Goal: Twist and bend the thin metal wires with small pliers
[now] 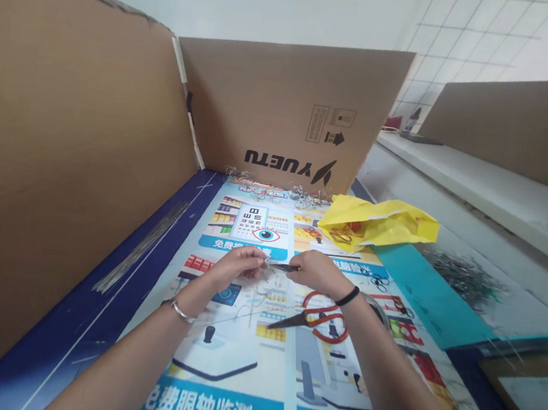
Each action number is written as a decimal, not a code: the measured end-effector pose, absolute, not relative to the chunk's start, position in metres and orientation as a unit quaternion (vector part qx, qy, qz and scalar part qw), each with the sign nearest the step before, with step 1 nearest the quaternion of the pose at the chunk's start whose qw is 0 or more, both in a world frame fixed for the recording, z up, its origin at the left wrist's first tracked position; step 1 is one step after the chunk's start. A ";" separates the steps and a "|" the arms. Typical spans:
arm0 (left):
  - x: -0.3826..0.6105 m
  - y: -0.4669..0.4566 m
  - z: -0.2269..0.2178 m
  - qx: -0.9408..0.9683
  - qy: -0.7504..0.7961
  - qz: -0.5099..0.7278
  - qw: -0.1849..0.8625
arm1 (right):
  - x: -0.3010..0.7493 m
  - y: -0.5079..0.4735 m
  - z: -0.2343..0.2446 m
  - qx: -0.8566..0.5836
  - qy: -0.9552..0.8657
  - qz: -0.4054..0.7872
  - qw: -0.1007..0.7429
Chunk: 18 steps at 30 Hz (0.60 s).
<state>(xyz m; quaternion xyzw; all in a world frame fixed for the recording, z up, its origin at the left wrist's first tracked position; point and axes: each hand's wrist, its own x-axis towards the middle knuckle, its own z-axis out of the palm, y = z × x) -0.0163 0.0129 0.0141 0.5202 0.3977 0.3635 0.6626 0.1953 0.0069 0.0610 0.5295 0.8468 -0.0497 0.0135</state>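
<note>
Over the middle of the printed poster (215, 388), my left hand (241, 267) is closed, with thin wire (268, 261) pinched between thumb and fingers. My right hand (318, 273) grips dark, pointed pliers (285, 267), whose tips point left and meet the wire near my left fingertips. Most of the pliers' handles are hidden in my fist. Below the right hand, scissors (325, 321) with red-orange handles lie on the poster, blades pointing left. Loose fine wires (254, 304) spread beneath my left hand.
Cardboard panels (285, 102) stand at the back and left. A yellow bag (384, 223) lies at right, beside a teal strip (431, 293) and a pile of wire bits (465, 277). Straight wires (142, 246) lie along the left. More wire scraps (304, 196) sit by the back panel.
</note>
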 end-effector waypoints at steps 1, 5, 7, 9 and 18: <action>-0.016 0.014 0.013 0.526 0.400 0.361 0.658 | 0.195 0.008 0.059 0.533 0.845 -0.048 0.013; -0.016 0.016 0.008 0.539 0.405 0.356 0.647 | 0.192 0.009 0.049 0.551 0.833 -0.057 0.007; -0.015 0.016 0.007 0.543 0.407 0.352 0.645 | 0.192 0.008 0.041 0.559 0.827 -0.065 -0.007; -0.013 0.016 0.008 0.543 0.415 0.348 0.642 | 0.192 0.006 0.033 0.564 0.822 -0.074 -0.026; -0.007 0.016 0.011 0.543 0.474 0.325 0.613 | 0.187 0.000 0.008 0.574 0.808 -0.104 -0.080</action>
